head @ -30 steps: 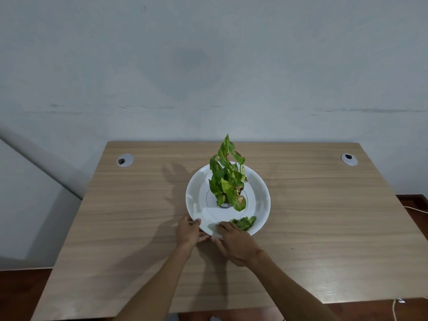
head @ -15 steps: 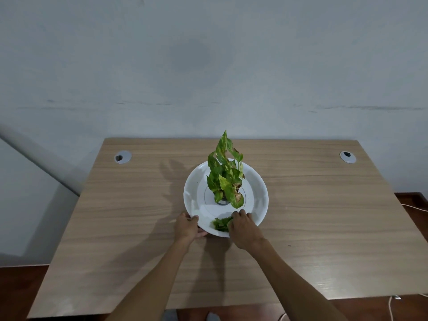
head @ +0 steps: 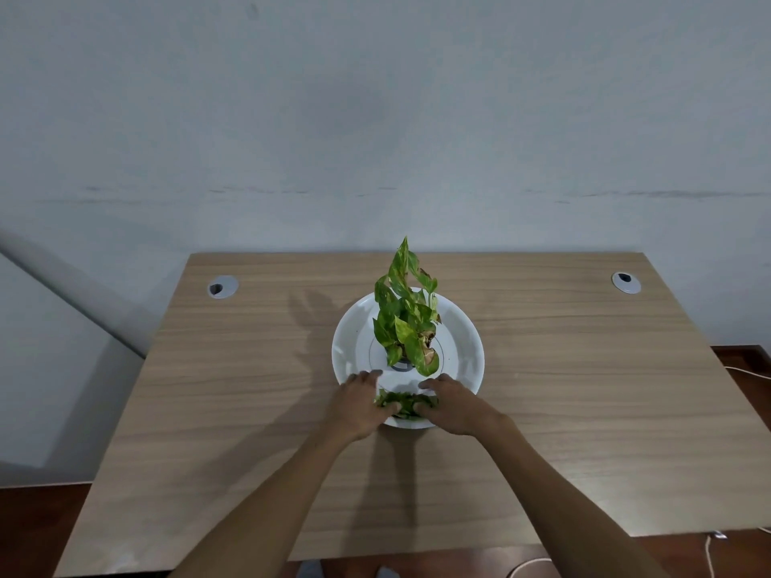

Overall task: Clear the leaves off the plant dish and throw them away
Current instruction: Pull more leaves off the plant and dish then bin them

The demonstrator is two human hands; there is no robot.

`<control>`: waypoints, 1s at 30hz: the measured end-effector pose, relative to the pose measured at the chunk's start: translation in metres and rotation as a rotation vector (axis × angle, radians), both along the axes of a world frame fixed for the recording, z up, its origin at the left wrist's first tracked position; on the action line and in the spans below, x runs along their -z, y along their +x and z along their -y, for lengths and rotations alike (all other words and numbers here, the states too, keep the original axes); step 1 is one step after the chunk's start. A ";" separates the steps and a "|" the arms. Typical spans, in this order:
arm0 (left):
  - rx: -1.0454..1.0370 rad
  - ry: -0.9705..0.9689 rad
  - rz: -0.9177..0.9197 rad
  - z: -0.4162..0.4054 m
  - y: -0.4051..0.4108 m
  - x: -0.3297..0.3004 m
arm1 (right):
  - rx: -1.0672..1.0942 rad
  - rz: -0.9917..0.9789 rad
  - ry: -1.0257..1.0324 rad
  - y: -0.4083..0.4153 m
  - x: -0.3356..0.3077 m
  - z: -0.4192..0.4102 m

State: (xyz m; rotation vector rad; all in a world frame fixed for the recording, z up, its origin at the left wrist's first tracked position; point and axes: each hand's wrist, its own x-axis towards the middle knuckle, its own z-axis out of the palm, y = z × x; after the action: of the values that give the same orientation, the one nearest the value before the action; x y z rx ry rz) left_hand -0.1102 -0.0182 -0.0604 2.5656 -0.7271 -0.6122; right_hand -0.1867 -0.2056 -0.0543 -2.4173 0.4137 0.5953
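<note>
A white round plant dish [head: 463, 340] sits mid-table with a green potted plant [head: 406, 314] standing in its centre. A small heap of loose green leaves [head: 406, 404] lies at the dish's near rim. My left hand [head: 359, 404] and my right hand [head: 452, 404] cup the heap from either side, fingers curled against the leaves. Both hands rest over the near rim. Part of the heap is hidden by my fingers.
The wooden table [head: 208, 410] stands against a pale wall. Two grey cable grommets sit near the back corners, one on the left [head: 223, 286] and one on the right [head: 626, 282]. White cables [head: 709, 548] lie on the dark floor at the right.
My left hand has left the dish's rim and moved right onto the leaves. My right hand has swept the leaves leftward into a heap between both hands.
</note>
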 end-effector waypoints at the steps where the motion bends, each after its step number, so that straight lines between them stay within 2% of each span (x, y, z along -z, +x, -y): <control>1: 0.097 0.089 -0.045 0.004 0.004 0.000 | -0.027 -0.031 -0.002 0.003 0.002 -0.002; 4: 0.229 0.212 -0.090 0.014 0.012 0.002 | -0.072 -0.063 -0.028 0.009 0.013 -0.005; 7: 0.251 0.245 -0.104 0.018 0.018 0.004 | -0.064 -0.014 -0.030 0.011 0.022 -0.005; 12: 0.182 0.128 -0.144 0.028 0.017 0.012 | -0.050 0.081 -0.045 0.013 0.033 -0.010; 18: 0.042 -0.029 -0.104 0.037 0.000 0.019 | 0.038 0.151 -0.050 0.012 0.041 -0.023; 25: -0.001 -0.037 -0.020 0.036 -0.009 0.024 | 0.095 0.253 -0.039 0.010 0.035 -0.031; 30: -0.031 -0.015 0.011 0.035 -0.013 0.026 | 0.116 0.204 -0.071 0.010 0.035 -0.033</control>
State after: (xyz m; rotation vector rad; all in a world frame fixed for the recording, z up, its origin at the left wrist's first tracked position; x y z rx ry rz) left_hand -0.1232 -0.0535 -0.0864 2.5637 -0.6917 -0.5811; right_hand -0.1764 -0.1724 -0.0898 -2.4713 0.4911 0.2850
